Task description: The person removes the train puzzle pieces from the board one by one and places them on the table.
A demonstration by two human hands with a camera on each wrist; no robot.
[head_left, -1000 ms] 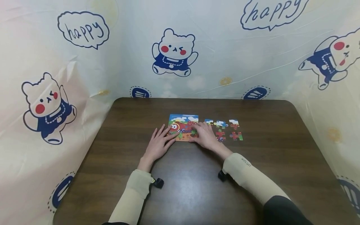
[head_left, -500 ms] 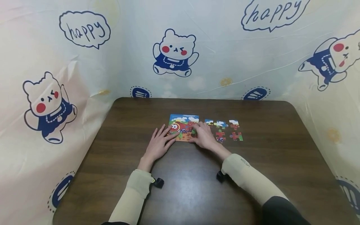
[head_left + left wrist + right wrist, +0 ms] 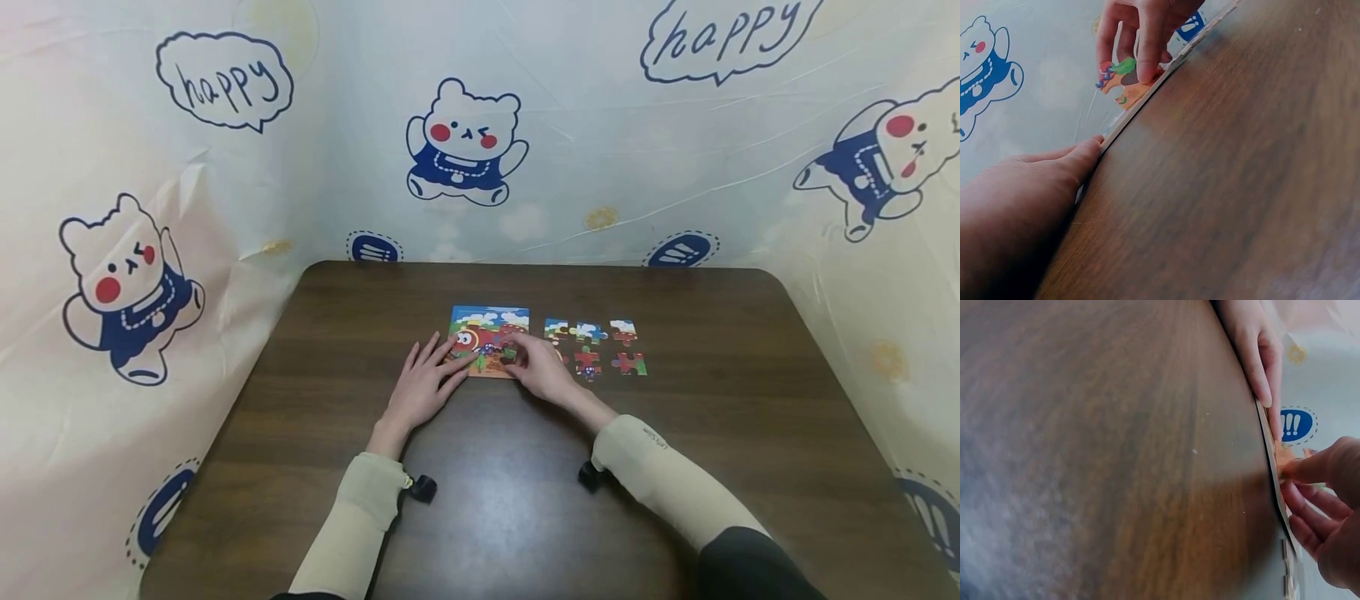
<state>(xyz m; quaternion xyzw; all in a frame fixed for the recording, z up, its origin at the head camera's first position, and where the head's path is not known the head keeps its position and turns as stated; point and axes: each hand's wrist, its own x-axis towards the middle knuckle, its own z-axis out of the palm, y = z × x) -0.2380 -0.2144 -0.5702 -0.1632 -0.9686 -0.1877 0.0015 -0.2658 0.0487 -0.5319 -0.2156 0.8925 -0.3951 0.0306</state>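
A small jigsaw puzzle [image 3: 489, 315] with a red cartoon figure, blue sky and orange ground lies flat toward the back of the table. My left hand [image 3: 422, 390] rests along its left and lower-left edge, fingers spread and straight. At the puzzle's lower right, my right hand [image 3: 547, 368] pinches a puzzle piece between thumb and fingers. In the left wrist view that orange and green puzzle piece [image 3: 1134, 94] stands tilted up from the board. Fingers of the right hand hide part of the piece and of the picture's right side.
Several loose puzzle pieces [image 3: 588, 332] lie in two rows just right of the puzzle, some partly behind my right hand. The brown wooden table [image 3: 480, 500] stretches toward me. Behind it hangs a pale cloth [image 3: 570, 150] printed with bears.
My right hand has drawn up slightly from the puzzle's lower-right corner, its fingers more bent, and a darker patch shows there. The left hand stays in place.
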